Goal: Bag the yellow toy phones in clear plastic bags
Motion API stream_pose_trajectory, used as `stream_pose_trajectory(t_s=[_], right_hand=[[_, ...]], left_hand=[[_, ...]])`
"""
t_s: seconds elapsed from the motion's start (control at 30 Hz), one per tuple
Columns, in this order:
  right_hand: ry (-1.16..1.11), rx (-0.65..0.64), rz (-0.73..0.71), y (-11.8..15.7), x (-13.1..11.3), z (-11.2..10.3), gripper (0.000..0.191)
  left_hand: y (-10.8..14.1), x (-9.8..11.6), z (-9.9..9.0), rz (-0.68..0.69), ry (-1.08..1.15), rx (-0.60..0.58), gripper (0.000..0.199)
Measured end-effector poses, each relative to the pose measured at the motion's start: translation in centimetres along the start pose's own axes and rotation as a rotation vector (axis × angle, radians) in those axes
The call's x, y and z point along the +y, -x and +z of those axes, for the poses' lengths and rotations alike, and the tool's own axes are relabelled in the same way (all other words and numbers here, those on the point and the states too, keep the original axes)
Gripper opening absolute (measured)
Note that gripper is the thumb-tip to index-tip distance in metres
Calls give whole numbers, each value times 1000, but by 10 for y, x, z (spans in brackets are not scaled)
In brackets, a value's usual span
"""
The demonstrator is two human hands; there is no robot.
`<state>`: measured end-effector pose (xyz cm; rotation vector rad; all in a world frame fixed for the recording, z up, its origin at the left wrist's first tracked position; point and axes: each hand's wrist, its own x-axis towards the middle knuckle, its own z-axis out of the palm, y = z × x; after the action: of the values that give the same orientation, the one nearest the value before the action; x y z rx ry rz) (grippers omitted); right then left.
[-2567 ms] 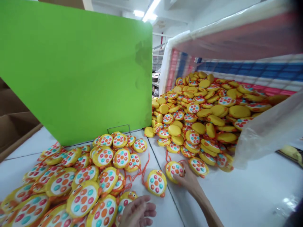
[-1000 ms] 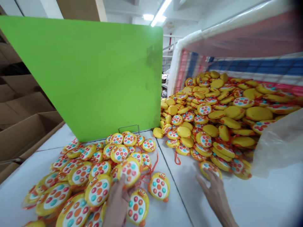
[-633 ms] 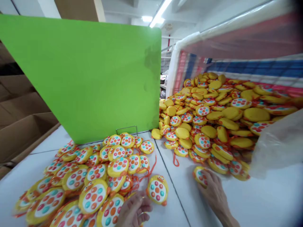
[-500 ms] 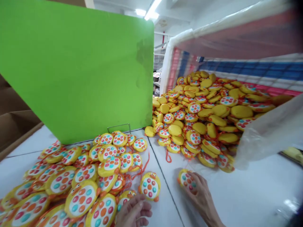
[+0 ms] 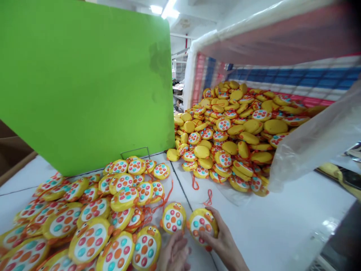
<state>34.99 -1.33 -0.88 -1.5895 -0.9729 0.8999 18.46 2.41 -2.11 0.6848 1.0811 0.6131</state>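
Note:
Between thumb and fingers, my right hand (image 5: 222, 239) holds a yellow duck toy (image 5: 201, 226) with colored dots on its white face, over the white table. My left hand (image 5: 175, 253) is at the bottom centre, blurred, its fingers loosely spread and nothing in them. Just above its fingertips lies another duck toy (image 5: 174, 218), dots up. A further duck toy (image 5: 146, 248) is to the left of my left hand. Many similar toys form a pile (image 5: 90, 241) on the left.
A green board (image 5: 96, 86) stands behind the left pile. At the right, a large lined bag (image 5: 284, 165) lies open with a heap of duck toys (image 5: 225, 146) spilling out. A loose red string (image 5: 209, 197) lies on the white table (image 5: 262, 226). Cardboard (image 5: 11, 154) shows at the far left.
My right hand has moved left with the toy, which now sits beside the other duck toy. My left hand has shifted slightly right. The camera view has turned a little right.

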Motion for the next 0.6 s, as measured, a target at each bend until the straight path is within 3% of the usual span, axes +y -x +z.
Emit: stream_pose_trajectory(t_s=[0.07, 0.17, 0.27, 0.37, 0.47, 0.53, 0.6], right_hand=[[-185, -70, -2, 10, -9, 10, 62], [-275, -214, 25, 20, -20, 20, 74], [-358, -321, 76, 23, -23, 23, 74], [-422, -312, 70, 23, -19, 24, 60], [-417, -300, 64, 26, -11, 26, 58], [-334, -311, 71, 30, -8, 28, 61], [-167, -263, 89, 35, -9, 28, 61]], left_hand=[[3, 6, 3, 16, 40, -22, 100], [7, 16, 6, -14, 96, -97, 102], [9, 19, 3, -45, 144, -47, 104], [12, 19, -2, -41, 166, 50, 97], [19, 31, -4, 27, 12, -16, 74], [27, 43, -4, 86, -123, -36, 60], [35, 52, -5, 118, -201, 17, 52]])
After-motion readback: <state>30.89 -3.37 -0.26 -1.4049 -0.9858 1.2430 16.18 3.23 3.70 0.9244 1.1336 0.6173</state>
